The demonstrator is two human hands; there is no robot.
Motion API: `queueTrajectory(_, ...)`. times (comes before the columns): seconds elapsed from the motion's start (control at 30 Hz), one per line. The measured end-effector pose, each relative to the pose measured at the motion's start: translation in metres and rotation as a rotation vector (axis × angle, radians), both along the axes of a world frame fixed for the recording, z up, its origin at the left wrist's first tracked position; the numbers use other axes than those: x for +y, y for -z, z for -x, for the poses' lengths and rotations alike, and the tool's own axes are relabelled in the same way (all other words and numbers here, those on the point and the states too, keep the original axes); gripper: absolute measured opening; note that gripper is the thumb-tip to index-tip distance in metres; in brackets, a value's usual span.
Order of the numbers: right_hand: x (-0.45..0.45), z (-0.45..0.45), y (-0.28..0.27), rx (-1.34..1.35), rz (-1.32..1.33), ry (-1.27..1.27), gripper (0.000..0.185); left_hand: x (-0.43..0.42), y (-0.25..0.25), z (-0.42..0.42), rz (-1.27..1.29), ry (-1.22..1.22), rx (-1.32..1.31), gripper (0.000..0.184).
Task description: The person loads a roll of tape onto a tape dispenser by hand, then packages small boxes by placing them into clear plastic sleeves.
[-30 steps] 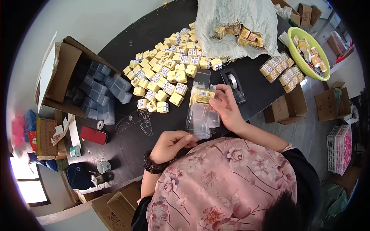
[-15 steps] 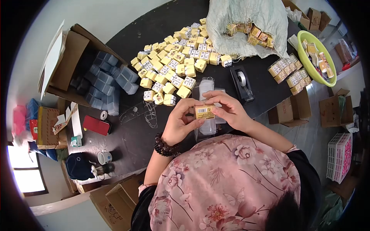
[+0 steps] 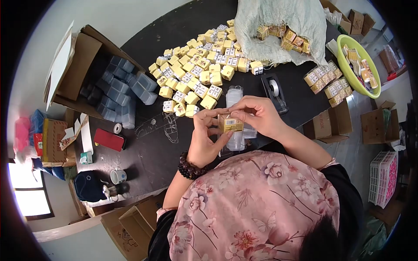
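Observation:
Between both hands, in front of my chest, is a small yellow box [image 3: 232, 125] with a barcode label facing up. My left hand [image 3: 203, 138] grips its left side, thumb at the lower corner and fingers along the far edge. On the right, my right hand [image 3: 260, 116] pinches the top edge with thumb and fingers. The upper part of the box looks see-through, but the fingers cover much of it. Beneath the hands lie clear plastic cases [image 3: 236, 142] on the black table [image 3: 152, 163].
A heap of small yellow boxes [image 3: 190, 80] spreads beyond the hands. To its right are a woven sack [image 3: 252, 17], a tape dispenser [image 3: 278, 102] and wrapped packs [image 3: 322, 77]. A carton [image 3: 72, 82] of clear cases stands left, near a red phone case [image 3: 109, 141] and a mug [image 3: 117, 176].
The right hand has risen slightly, and its thumb has shifted from the box's right side to its top edge. The box is tilted a little differently. The left hand still grips it.

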State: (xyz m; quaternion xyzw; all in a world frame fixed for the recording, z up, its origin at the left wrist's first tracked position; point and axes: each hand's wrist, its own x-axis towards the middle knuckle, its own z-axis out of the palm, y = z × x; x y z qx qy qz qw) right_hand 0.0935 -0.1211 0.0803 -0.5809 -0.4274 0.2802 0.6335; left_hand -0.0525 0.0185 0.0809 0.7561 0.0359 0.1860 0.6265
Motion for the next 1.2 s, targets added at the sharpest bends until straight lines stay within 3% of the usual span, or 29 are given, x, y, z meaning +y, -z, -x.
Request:
queueTrajectory(0.17, 0.0, -0.006, -0.004, -0.059, 0.049, -0.064, 0.009, 0.002, -0.005, 0.002, -0.013, 0.012, 0.015, 0.052)
queueTrajectory(0.2, -0.001, -0.008, -0.003, -0.06, 0.051, -0.063, 0.009, 0.004, -0.008, 0.004, -0.111, 0.023, 0.04, 0.047)
queueTrajectory(0.27, 0.001, -0.012, -0.003, -0.253, 0.034, -0.141, 0.011, 0.006, -0.008, 0.005, -0.206, 0.031, 0.065, 0.042)
queueTrajectory(0.4, 0.008, -0.017, -0.003, -0.234, 0.008, -0.231, 0.014, 0.015, 0.013, 0.008, 0.029, -0.009, 0.066, 0.035)
queueTrajectory(0.47, 0.023, -0.029, 0.012, -0.427, -0.009, -0.18, 0.018, 0.019, 0.019, 0.01, 0.294, -0.052, 0.075, 0.034)
queueTrajectory(0.5, 0.032, -0.037, 0.018, -0.357, 0.102, -0.01, 0.022, 0.021, 0.018, 0.01, 0.47, -0.083, 0.066, 0.032)
queueTrajectory(0.53, 0.05, -0.057, 0.034, -0.488, 0.216, 0.131, 0.024, 0.022, 0.014, 0.01, 0.568, -0.131, 0.056, 0.029)
queueTrajectory(0.63, 0.095, -0.102, 0.083, -0.812, 0.434, 0.392, 0.034, 0.025, 0.023, 0.012, 0.608, -0.182, -0.014, 0.017)
queueTrajectory(0.67, 0.107, -0.111, 0.101, -0.894, 0.48, 0.373, 0.036, 0.025, 0.022, 0.014, 0.604, -0.186, -0.015, 0.017)
queueTrajectory(0.73, 0.126, -0.116, 0.103, -0.971, 0.614, 0.286, 0.047, 0.032, 0.019, 0.021, 0.966, -0.138, 0.064, 0.02)
queueTrajectory(0.77, 0.128, -0.12, 0.105, -0.972, 0.609, 0.281, 0.047, 0.036, 0.021, 0.024, 0.976, -0.13, 0.083, 0.026)
queueTrajectory(0.87, 0.122, -0.13, 0.105, -0.726, 0.53, 0.343, 0.042, 0.044, 0.017, 0.031, 1.141, -0.052, 0.102, 0.04)
queueTrajectory(0.93, 0.102, -0.131, 0.07, 0.148, 0.458, 0.225, 0.034, 0.046, 0.022, 0.031, 1.203, -0.056, 0.116, 0.047)
queueTrajectory(0.97, 0.087, -0.125, 0.064, 0.543, 0.199, 0.156, 0.033, 0.053, 0.037, 0.033, 1.322, -0.041, 0.062, 0.044)
queueTrajectory(1.03, 0.063, -0.117, 0.06, 1.048, -0.041, 0.065, 0.034, 0.058, 0.047, 0.029, 1.458, -0.043, 0.012, 0.041)
queueTrajectory(1.2, 0.022, -0.065, 0.032, 1.364, -0.231, -0.104, 0.04, 0.046, 0.039, 0.01, 1.413, 0.012, -0.02, 0.04)
